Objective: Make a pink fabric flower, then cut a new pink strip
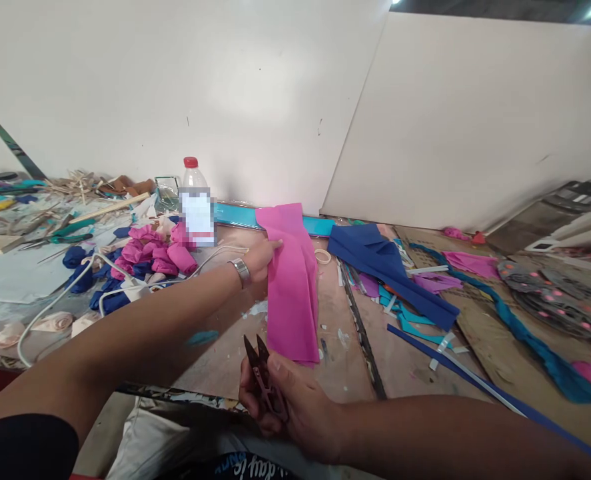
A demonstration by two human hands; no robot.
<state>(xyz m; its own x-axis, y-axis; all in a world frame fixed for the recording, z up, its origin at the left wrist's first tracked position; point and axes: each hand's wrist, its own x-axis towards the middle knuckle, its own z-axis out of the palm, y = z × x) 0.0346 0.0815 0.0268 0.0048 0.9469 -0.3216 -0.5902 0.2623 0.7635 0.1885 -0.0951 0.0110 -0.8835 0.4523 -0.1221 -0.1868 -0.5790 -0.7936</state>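
Note:
A long pink cloth strip [292,300] lies on the table in front of me, its far end over a flat light-blue bar. My left hand [261,260], with a metal watch on its wrist, holds the strip's left edge near the far end. One fingertip shows on top of the cloth; the other fingers are partly hidden. Nearer to me, my right hand [295,393] is closed around a pair of thread snips [261,373]. Their dark blades are apart and point away from me, just left of the strip's near end, without cutting cloth.
Left are a red-capped bottle [194,177], a blurred phone-like screen [198,217], a pile of rolled pink and blue cloth [152,253] and a white cable [22,340]. Right lie dark blue cloth [375,250], a cream ring [322,257] and scraps. A white panel [225,87] stands behind.

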